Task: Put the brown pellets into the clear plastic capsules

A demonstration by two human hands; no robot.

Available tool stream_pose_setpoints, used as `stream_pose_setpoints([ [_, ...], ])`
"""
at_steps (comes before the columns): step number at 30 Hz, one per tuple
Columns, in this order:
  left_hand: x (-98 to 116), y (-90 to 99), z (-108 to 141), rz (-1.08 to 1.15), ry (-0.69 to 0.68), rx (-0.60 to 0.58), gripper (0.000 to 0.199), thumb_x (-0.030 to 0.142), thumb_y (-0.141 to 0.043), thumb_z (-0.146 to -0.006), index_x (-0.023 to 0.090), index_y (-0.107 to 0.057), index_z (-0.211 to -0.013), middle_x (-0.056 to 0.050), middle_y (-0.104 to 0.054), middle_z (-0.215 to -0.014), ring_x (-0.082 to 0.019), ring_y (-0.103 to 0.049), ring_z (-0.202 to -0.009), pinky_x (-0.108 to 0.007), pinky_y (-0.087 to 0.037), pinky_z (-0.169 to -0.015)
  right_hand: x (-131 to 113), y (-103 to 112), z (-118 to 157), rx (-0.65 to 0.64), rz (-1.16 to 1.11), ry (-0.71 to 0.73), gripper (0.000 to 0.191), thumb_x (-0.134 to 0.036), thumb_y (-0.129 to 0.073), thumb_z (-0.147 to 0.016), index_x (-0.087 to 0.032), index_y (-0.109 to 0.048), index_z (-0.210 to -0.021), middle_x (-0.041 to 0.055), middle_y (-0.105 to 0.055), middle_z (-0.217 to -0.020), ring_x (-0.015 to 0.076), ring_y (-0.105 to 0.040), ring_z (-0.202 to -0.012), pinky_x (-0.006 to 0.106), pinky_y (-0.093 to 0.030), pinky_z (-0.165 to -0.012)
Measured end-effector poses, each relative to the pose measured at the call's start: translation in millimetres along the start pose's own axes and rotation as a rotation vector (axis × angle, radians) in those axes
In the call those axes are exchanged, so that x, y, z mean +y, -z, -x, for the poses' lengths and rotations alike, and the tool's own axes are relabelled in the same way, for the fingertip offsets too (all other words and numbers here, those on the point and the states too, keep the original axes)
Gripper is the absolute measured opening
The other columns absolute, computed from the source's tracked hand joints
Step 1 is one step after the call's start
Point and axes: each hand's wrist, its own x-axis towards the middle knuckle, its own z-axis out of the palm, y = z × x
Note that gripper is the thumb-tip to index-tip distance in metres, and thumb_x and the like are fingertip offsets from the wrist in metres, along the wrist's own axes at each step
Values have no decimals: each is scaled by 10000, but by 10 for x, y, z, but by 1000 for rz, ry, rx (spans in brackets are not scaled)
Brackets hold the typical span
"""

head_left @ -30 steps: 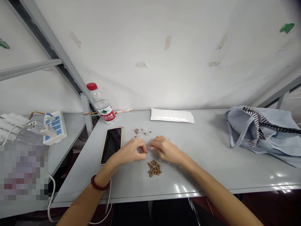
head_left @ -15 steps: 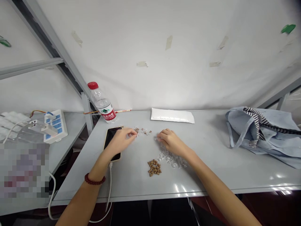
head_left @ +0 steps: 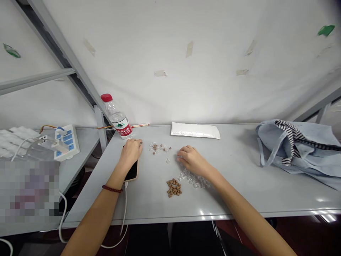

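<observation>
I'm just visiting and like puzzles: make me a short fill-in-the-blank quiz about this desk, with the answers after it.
1. The bottle wears a ____-coloured cap.
2. The arm with the dark red bracelet is the person's ____ one.
3. A white cable runs up to the ____, which the left hand partly covers.
4. Of the brown pellets and the clear plastic pieces, the right hand is nearer the ____.

Missing words: red; left; phone; clear plastic pieces.

Indoor workstation, exact kind unclear (home, office or workshop): glossy grey flat-topped table (head_left: 237,167), grey metal frame (head_left: 65,53), plain white wall (head_left: 205,96) with beige tape scraps (head_left: 189,49), white rectangular plastic power strip (head_left: 69,143) with blue sockets on a flat grey side table (head_left: 86,142).
</observation>
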Motion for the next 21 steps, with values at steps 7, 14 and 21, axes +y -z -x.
stream_pose_setpoints([
  [7, 133, 49, -22, -56, -54, -13, 296, 141, -407, -847, 158, -676, -969, -146, -636, -914, -306, -550, -981, -380, -485, -788, -44, -6, 18, 45, -32, 28, 192, -161, -498, -922, -146, -616, -1072, 123, -630, -1020, 235, -534, -962, 400, -446, -842],
  [14, 146, 78, 10, 19, -64, 82, 206, 208, -468, -849, 175, -643, -953, -119, -635, -935, -294, -542, -972, -373, -473, -784, -292, -174, -317, -18, 29, 341, 322, -220, -432, -965, -219, -506, -1279, 103, -440, -1430, 255, -386, -1280, 445, -403, -933],
  [21, 155, 98, 70, 156, -93, 145, 201, 227, -480, -867, 142, -650, -930, -120, -666, -938, -287, -562, -933, -405, -460, -834, -290, -250, -380, -11, 122, 296, 228, -125, -418, -950, -129, -611, -1071, 127, -610, -1171, 223, -531, -1060, 357, -398, -827],
])
